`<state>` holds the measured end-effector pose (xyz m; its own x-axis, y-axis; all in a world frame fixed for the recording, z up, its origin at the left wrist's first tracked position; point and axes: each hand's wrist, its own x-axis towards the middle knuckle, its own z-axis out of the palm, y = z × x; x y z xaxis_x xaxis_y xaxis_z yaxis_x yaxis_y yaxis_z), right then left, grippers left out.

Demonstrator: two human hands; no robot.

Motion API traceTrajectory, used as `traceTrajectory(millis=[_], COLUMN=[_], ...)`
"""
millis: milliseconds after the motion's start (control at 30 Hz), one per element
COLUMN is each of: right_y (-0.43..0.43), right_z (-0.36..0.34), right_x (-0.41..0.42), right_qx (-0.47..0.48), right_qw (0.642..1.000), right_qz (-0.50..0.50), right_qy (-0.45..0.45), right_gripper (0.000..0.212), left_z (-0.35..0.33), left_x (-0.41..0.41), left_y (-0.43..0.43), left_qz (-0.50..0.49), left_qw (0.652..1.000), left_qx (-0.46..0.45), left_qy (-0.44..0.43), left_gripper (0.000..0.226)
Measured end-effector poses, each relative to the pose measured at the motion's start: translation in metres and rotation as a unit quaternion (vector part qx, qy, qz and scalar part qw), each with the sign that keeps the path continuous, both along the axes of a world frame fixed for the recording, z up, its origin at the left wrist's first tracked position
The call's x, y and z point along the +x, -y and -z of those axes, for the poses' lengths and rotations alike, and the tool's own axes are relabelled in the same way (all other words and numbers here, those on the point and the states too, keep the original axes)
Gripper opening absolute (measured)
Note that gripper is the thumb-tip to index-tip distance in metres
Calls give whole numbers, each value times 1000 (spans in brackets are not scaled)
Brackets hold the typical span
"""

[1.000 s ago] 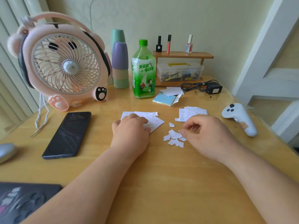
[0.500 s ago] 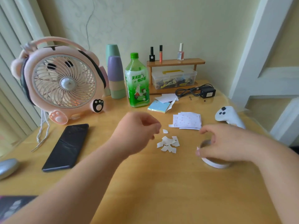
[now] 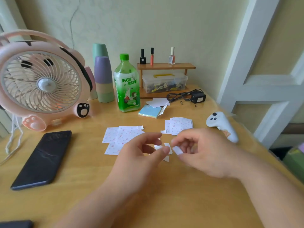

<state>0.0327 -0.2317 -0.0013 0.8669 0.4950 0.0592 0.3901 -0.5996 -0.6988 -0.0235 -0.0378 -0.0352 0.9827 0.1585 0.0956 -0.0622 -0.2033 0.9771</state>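
The right hand (image 3: 202, 155) pinches a small white strip (image 3: 178, 150) just above the worktop (image 3: 164, 198). The left hand (image 3: 139, 155) is loosely curled and, through the blur, apparently empty. Paper scraps (image 3: 166, 159) lie below the hands, and 2 piles of patterned sheets (image 3: 121, 135) lie beyond.

Wooden table (image 3: 189, 203), phone (image 3: 42, 159), fan (image 3: 42, 80).

Pink fan (image 3: 41, 83): cut off by the left edge. Dark flat object (image 3: 15, 224), near left corner: mostly out of frame. Green object (image 3: 294, 160), right edge: cut off, unidentifiable. Left hand (image 3: 141, 155), right hand (image 3: 202, 155): motion-blurred, and the left grip is indeterminate. White strip (image 3: 178, 150), pinched in the right fingertips: material unclear. Paper scraps (image 3: 166, 159): partly hidden behind the hands. Clear box (image 3: 164, 82): contents too small to identify.
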Motion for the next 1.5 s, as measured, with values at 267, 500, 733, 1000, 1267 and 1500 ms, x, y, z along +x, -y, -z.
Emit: traceTrajectory(millis=[267, 500, 733, 1000, 1267, 1500], right_y=[-30, -43, -56, -62, -64, -77], right_z=[12, 21, 17, 10, 18, 28], right_x=[-18, -22, -29, -37, -33, -42], right_qx=[290, 364, 413, 404, 310, 90], right_qw=[954, 929, 899, 904, 948, 929], right_qz=[-71, -43, 6, 27, 70, 2], right_qy=[-4, -43, -145, -135, -26, 358], right_gripper=[36, 48, 4, 17, 24, 26], left_z=[-12, -13, -18, -22, -15, -13], left_x=[-7, -5, -9, -11, -2, 11], left_y=[-3, -3, 1, 1, 4, -4], left_qz=[80, 9, -64, -64, -109, -154], left_qw=[974, 977, 985, 980, 970, 925], left_qx=[-210, -212, -121, -151, -212, -338], left_qy=[-7, 7, 100, 112, 52, -80], left_gripper=[27, 19, 5, 11, 18, 3])
